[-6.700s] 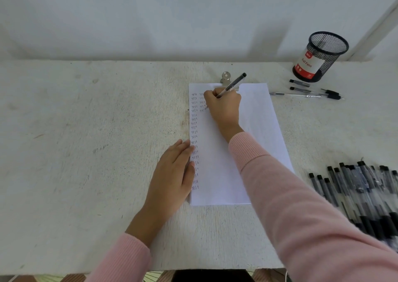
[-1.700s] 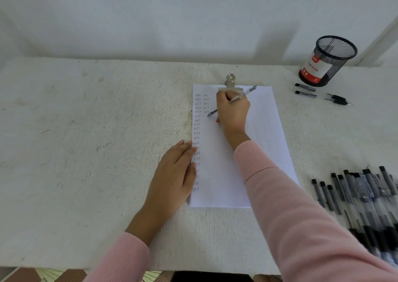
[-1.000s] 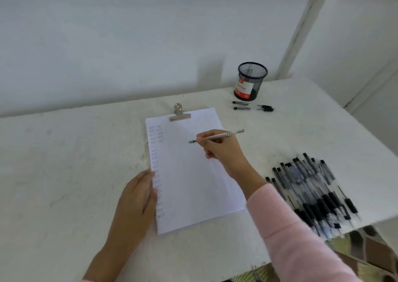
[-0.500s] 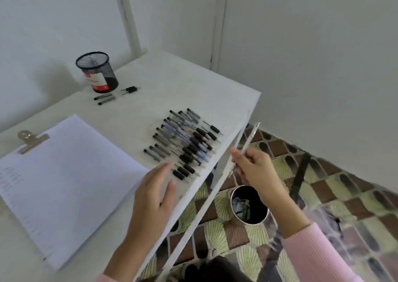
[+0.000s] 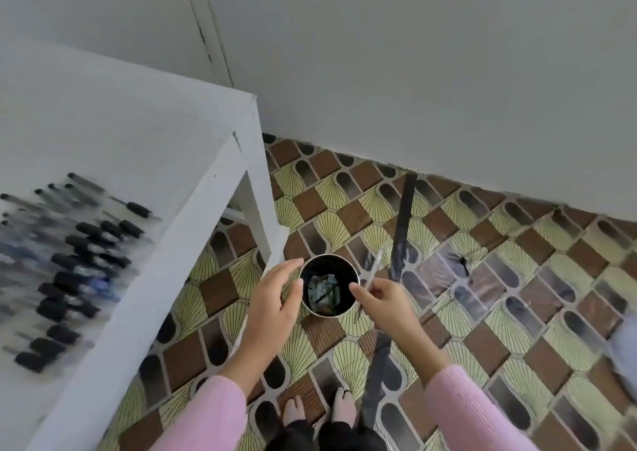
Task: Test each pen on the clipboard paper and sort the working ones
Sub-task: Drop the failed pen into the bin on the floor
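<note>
My right hand (image 5: 386, 300) pinches a clear pen (image 5: 371, 273) that points up and away, just right of a small round bin (image 5: 329, 285) standing on the floor. Scraps lie inside the bin. My left hand (image 5: 272, 299) hovers with relaxed fingers beside the bin's left rim and holds nothing. A blurred pile of several black-capped pens (image 5: 69, 261) lies on the white table (image 5: 144, 133) at the left. The clipboard and the mesh cup are out of view.
The table's corner and white leg (image 5: 256, 216) stand just left of the bin. A dark strap (image 5: 401, 230) runs across the patterned tile floor (image 5: 499, 278). My feet (image 5: 317, 412) show at the bottom, and a white wall rises behind.
The view swung right from the clipboard down to the floor. My right hand carried the pen off the paper to beside the bin; my left hand left the paper and came beside the bin.
</note>
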